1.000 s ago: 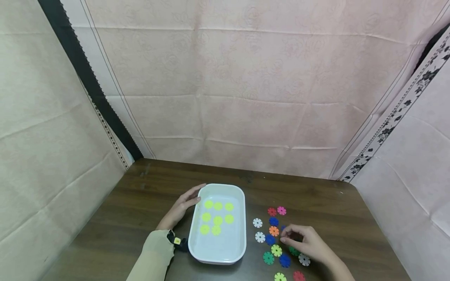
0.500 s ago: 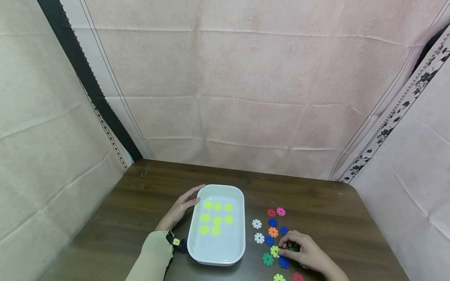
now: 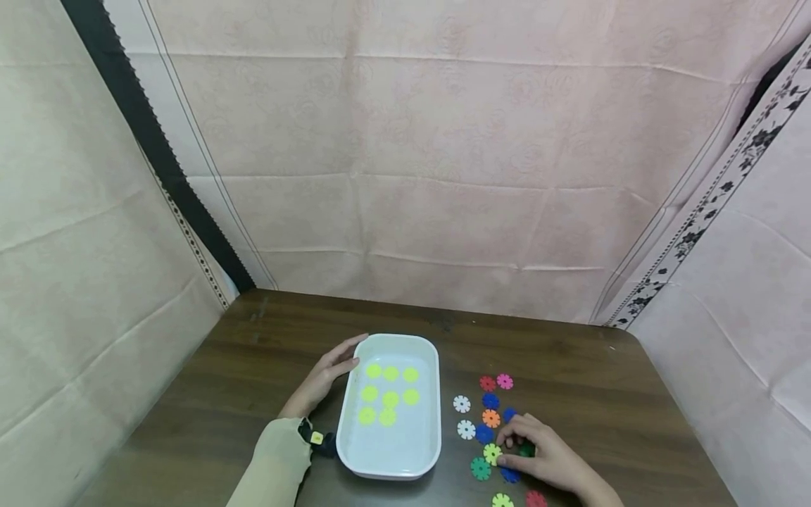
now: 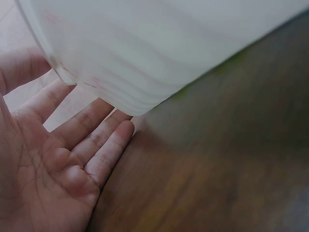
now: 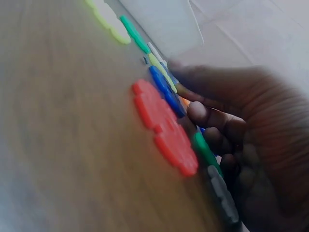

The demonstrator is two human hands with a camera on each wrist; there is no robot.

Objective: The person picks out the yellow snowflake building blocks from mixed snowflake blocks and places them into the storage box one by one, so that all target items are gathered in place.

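Observation:
A white tray with several yellow round spots on its floor stands on the table. My left hand touches its far left side, thumb at the rim and fingers mostly straight along the outer wall; the left wrist view shows the palm and fingers against the ribbed tray wall. Right of the tray, my right hand pinches the edge of a yellow-green notched plastic disc between thumb and curled index finger. In the right wrist view this disc shows edge-on at the fingertips.
Around the right hand lie several notched discs: green, blue, orange, white, red and pink. Another yellow-green disc lies near the front. Patterned cloth hangs behind the brown table.
My right hand has moved left and slightly toward me, from beside the blue discs to the yellow-green disc, which has shifted slightly left. The left hand keeps its place at the tray.

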